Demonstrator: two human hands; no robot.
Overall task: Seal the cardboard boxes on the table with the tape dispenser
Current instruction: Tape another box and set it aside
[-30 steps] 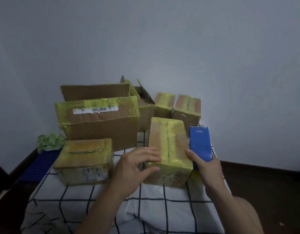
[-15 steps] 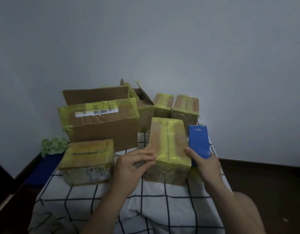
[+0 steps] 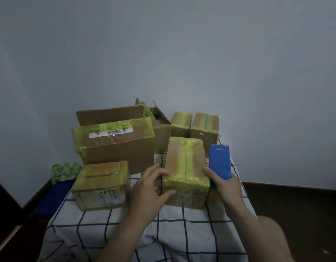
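A small cardboard box (image 3: 184, 167) wrapped in yellow tape stands in the middle of the table. My left hand (image 3: 150, 193) touches its left side, fingers spread and thumb against the front face. The blue tape dispenser (image 3: 219, 161) lies along the box's right side, and my right hand (image 3: 224, 188) grips its near end. Another taped box (image 3: 102, 184) sits to the left. A large taped box (image 3: 114, 142) with a barcode label stands behind it.
An open-flapped box (image 3: 160, 127) and two small taped boxes (image 3: 180, 122) (image 3: 206, 127) stand at the back by the wall. The table has a white checked cloth (image 3: 182, 233). Crumpled green material (image 3: 64, 171) and a blue mat (image 3: 51, 197) lie left of the table.
My left hand slid off the box's top to its left side. The right hand with the dispenser stayed beside the box.
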